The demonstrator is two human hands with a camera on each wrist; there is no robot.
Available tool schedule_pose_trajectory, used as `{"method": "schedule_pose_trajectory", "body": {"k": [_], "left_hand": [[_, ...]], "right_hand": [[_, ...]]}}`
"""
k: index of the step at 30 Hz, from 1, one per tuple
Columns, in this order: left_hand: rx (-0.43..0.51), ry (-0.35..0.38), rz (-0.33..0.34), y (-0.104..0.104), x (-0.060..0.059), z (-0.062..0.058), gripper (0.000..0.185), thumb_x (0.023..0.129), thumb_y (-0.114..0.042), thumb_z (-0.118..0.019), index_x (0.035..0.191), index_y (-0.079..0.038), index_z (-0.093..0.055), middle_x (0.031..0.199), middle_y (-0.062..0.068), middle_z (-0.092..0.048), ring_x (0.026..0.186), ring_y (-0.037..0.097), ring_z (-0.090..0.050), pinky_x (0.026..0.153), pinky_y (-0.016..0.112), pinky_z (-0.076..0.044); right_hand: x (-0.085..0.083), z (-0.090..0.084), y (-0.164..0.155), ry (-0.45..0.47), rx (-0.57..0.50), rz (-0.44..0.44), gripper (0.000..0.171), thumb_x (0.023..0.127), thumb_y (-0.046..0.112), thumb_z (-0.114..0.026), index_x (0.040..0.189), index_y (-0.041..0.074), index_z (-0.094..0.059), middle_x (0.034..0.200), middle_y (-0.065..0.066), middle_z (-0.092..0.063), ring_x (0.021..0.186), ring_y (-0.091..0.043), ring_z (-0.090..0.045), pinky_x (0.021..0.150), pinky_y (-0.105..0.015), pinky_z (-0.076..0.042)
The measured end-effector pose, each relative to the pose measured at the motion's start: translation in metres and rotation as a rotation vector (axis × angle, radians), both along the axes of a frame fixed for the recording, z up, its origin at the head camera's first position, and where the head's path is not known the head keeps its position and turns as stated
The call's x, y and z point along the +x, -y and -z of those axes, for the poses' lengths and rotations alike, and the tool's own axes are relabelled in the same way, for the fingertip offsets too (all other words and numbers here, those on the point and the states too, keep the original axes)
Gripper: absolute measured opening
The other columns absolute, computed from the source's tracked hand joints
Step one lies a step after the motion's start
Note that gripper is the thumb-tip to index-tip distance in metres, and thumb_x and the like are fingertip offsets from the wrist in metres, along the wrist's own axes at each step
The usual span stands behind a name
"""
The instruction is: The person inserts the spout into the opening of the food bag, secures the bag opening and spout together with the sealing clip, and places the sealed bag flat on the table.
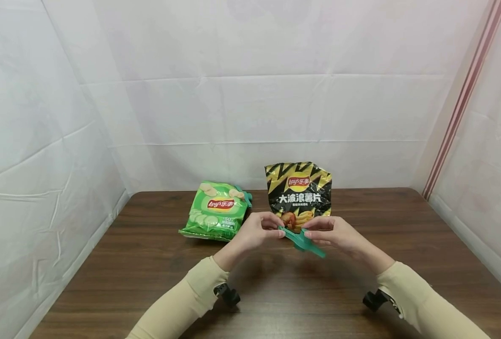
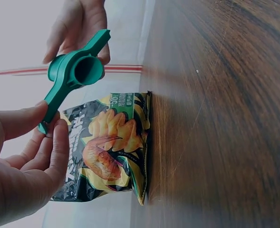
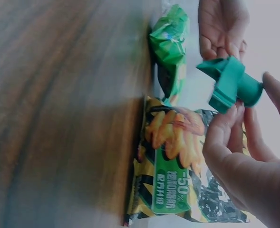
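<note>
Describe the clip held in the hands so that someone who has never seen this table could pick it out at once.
On the brown wooden table, two chip bags sit at the far edge: a green bag lying down and a black and yellow bag standing. Just in front of the black bag, the left hand and right hand pinch a teal plastic clip between them. It is the only thing held off the table.

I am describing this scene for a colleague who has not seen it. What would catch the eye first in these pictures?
First, the green clip, held above the wooden table between the left hand and the right hand, each pinching one end. Just behind the hands stands the black and yellow chip bag, upright. To its left the green chip bag lies on the table, with another green clip at its top.
</note>
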State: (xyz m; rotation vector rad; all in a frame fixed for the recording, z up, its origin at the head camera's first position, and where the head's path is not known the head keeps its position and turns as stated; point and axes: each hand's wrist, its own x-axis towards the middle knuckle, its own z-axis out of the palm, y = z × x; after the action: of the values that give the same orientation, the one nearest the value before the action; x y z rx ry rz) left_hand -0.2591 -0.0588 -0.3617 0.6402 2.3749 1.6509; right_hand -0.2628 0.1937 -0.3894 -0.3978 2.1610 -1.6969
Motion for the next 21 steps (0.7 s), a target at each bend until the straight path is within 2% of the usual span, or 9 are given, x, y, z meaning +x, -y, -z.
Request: {"method": "schedule_pose_trajectory", "body": {"k": [1,6,10,15,17,21], "left_hand": [[0.005,0.001,-0.004,0.0,0.003,-0.004,0.019,0.084,-0.005,-0.07,0.099,0.007,-0.066,0.098,0.021,-0.068,0.085,0.019,-0.064,0.07,0.019,-0.048],[0.04,0.004,-0.043,0.002,0.005,-0.007,0.02,0.084,-0.006,-0.07,0.099,0.008,-0.066,0.099,0.022,-0.068,0.087,0.023,-0.065,0.07,0.021,-0.049],[0.072,-0.007,-0.066,0.002,0.004,-0.006,0.02,0.083,-0.004,-0.07,0.099,0.008,-0.066,0.097,0.024,-0.068,0.087,0.027,-0.065,0.069,0.021,-0.049],[0.102,0.007,-0.107,0.001,-0.008,0.011,0.022,0.082,-0.007,-0.072,0.099,0.006,-0.066,0.096,0.021,-0.068,0.085,0.022,-0.065,0.067,0.02,-0.049],[0.113,0.009,-0.123,0.0,-0.011,0.018,0.022,0.082,-0.008,-0.073,0.098,0.005,-0.066,0.095,0.02,-0.069,0.084,0.02,-0.064,0.067,0.021,-0.048],[0.136,0.009,-0.138,-0.001,-0.012,0.023,0.022,0.081,-0.011,-0.075,0.097,0.002,-0.068,0.094,0.016,-0.07,0.082,0.016,-0.065,0.067,0.021,-0.049]], "right_hand": [[0.001,0.001,0.001,-0.006,-0.006,0.025,0.047,0.087,0.029,-0.069,0.121,-0.001,-0.06,0.113,-0.008,-0.063,0.101,-0.015,-0.063,0.089,-0.033,-0.052],[0.002,0.009,0.006,-0.026,-0.023,0.141,0.048,0.086,0.035,-0.069,0.122,0.004,-0.061,0.123,-0.01,-0.059,0.104,-0.014,-0.062,0.088,-0.03,-0.052],[0.004,0.013,0.007,-0.096,0.008,0.203,0.045,0.085,0.037,-0.07,0.12,0.009,-0.063,0.115,-0.006,-0.063,0.098,-0.014,-0.062,0.081,-0.029,-0.052],[0.007,0.014,0.011,-0.208,0.043,0.25,0.04,0.085,0.035,-0.071,0.118,0.013,-0.064,0.103,-0.002,-0.067,0.09,-0.013,-0.063,0.074,-0.03,-0.051],[0.008,0.015,0.013,-0.251,0.049,0.259,0.039,0.085,0.034,-0.07,0.117,0.013,-0.065,0.103,-0.001,-0.067,0.087,-0.013,-0.063,0.073,-0.028,-0.051],[0.01,0.015,0.016,-0.316,0.036,0.262,0.035,0.086,0.031,-0.07,0.115,0.013,-0.067,0.106,-0.005,-0.068,0.085,-0.014,-0.063,0.071,-0.027,-0.052]]}}
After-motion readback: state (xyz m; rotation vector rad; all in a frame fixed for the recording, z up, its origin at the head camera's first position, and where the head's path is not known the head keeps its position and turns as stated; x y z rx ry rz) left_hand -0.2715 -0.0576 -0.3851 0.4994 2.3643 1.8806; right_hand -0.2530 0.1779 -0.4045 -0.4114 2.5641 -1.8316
